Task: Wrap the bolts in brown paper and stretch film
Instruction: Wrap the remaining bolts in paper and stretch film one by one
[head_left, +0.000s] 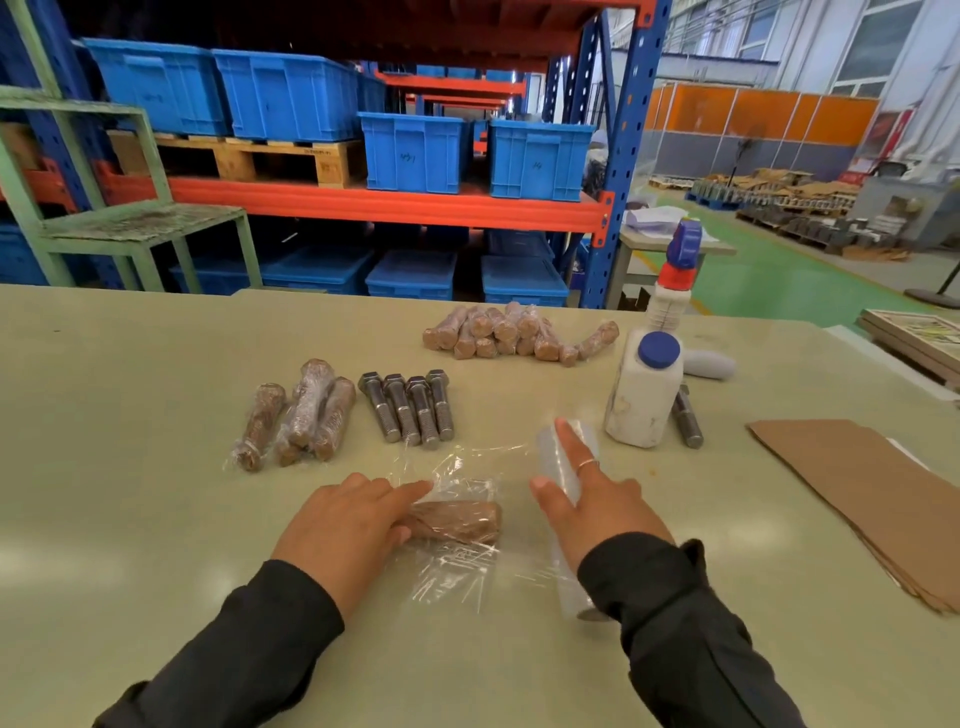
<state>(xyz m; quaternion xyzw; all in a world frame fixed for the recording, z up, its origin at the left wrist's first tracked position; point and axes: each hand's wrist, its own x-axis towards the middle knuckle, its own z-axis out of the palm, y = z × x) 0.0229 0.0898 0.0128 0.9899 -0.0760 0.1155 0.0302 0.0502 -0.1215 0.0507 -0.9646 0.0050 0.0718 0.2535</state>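
A person in dark sleeves works at a pale green tabletop (130, 415) that fills the lower two thirds of the frame. Low at centre, the left hand (345, 525) lies flat with fingers straight, pressing down on one end of a paper-wrapped bolt (460, 521), which lies on a crinkled sheet of clear stretch film (452, 566) drawn over and around it. Just to the right, the right hand (597, 499) rests on a roll of stretch film (558, 462) that lies lengthwise toward the viewer; its fingers are spread and straight, one wearing a ring, and the film runs from the roll across to the bolt. Above the hands, at centre, four bare steel bolts (410, 408) lie side by side, heads away from the viewer. To their left lie three finished bolts (306, 415) in brown paper and film, two touching and one slightly apart. Farther back, right of centre, is a pile of wrapped bolts (514, 332), too tightly packed to count exactly. At right of centre stands a white bottle with a blue cap (644, 395), with one more bare bolt (687, 415) lying just behind it, and a spray bottle (675, 280) with a blue and red head farther back. A stack of brown paper sheets (872, 493) lies at the right edge. Behind the tabletop, blue and orange racking holds four blue crates (415, 150) on its upper shelf, with more below in shadow.
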